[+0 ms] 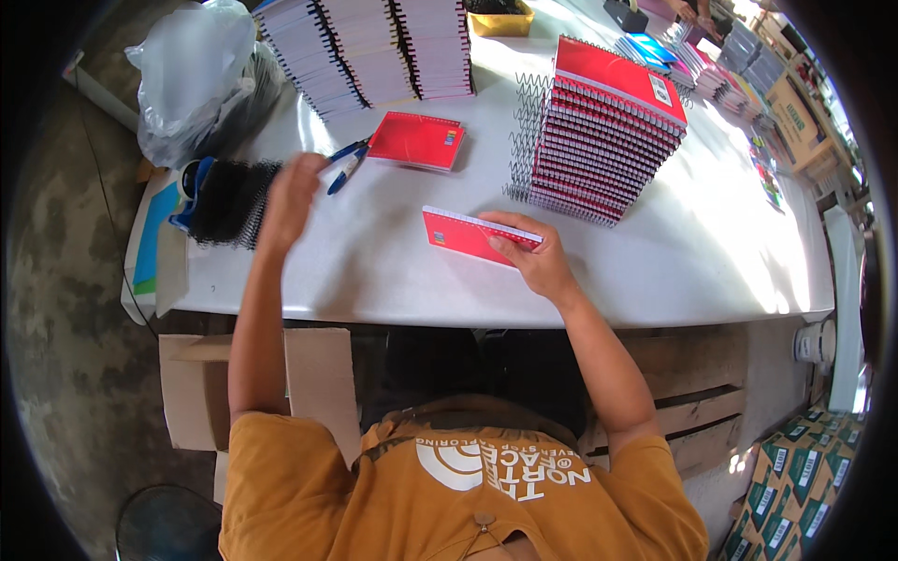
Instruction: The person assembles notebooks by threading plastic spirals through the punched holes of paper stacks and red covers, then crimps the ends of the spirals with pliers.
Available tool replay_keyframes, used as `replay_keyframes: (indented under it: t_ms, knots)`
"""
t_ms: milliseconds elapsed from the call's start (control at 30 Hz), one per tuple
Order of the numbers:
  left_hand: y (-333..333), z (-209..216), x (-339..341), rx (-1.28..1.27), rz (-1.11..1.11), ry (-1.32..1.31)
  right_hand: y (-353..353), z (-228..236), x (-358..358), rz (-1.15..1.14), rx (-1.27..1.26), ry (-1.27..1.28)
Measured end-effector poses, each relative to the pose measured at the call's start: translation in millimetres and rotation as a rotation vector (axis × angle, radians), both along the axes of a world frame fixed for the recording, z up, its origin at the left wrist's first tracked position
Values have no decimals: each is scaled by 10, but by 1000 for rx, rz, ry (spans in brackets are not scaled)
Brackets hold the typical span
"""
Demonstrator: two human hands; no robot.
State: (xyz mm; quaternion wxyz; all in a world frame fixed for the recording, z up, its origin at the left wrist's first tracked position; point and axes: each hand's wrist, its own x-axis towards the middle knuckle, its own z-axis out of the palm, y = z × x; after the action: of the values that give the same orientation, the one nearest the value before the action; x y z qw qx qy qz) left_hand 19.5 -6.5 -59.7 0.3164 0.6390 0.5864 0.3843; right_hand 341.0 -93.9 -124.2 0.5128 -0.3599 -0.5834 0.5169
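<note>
My right hand (535,254) is closed around a small red notebook (466,236), tilted above the white table with its pale page edge upward. My left hand (296,198) is raised beside a bunch of black spiral binding coils (229,201); its fingers look curled, slightly blurred, and anything in them is too small to make out. Blue-handled pliers (348,168) lie just right of that hand. Beyond them a red notebook stack (416,140) rests flat, a row of holes along its far edge. To the right stands a tall pile of red spiral notebooks (608,131), wire coils sticking out leftward.
Tall stacks of bound white-paged books (374,47) stand at the back, near a yellow tray (500,21). A plastic bag (192,84) sits at the far left. An open cardboard box (318,379) is below the table edge. Another person's hand (687,11) shows at the far right.
</note>
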Motion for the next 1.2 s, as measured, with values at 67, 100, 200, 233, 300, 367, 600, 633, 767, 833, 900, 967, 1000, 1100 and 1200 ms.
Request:
replay_keyframes:
  t_ms: [67, 100, 200, 233, 300, 367, 600, 633, 767, 833, 900, 967, 1000, 1100, 1200]
  knots:
    - [-414, 72, 470, -174, -345, 40, -4, -2, 14, -7, -10, -4]
    - [-497, 14, 565, -238, -404, 4, 0, -16, -6, 4, -3, -6]
    - [-561, -89, 681, -211, -415, 1, 10, -36, -34, 15, 1, -5]
    - [-545, -109, 697, -201, -386, 12, 13, -36, -35, 12, -9, 1]
    - [-507, -147, 723, -181, -329, 33, 13, -45, -29, 8, -21, 2]
    - [-507, -164, 744, -136, -304, 31, 22, -62, -20, 3, -20, -3]
    - [-420, -60, 762, -212, -318, -215, 6, -40, -26, 13, 30, -19]
    - [-376, -8, 708, -225, -379, -232, 8, -43, -13, 21, 34, -39]
    - [-390, 326, 765, 6, -567, 255, -18, -16, -1, 32, 56, -80]
    - [-342, 294, 784, 40, -676, 340, -20, -30, -25, 11, 78, -79]
    - [-320, 379, 801, -31, -771, 564, -26, -42, -31, 1, 84, -115]
    - [-373, 377, 871, 189, -664, 759, -37, -50, -14, -3, 66, -189]
    - [-409, 362, 906, 300, -606, 852, -48, -45, -15, -31, 126, -211]
    - [-528, 185, 997, 710, -281, 939, -104, -17, -40, -91, 253, -260]
    - [-940, -474, 895, 738, -294, 820, -247, 11, -159, -97, 250, -265]
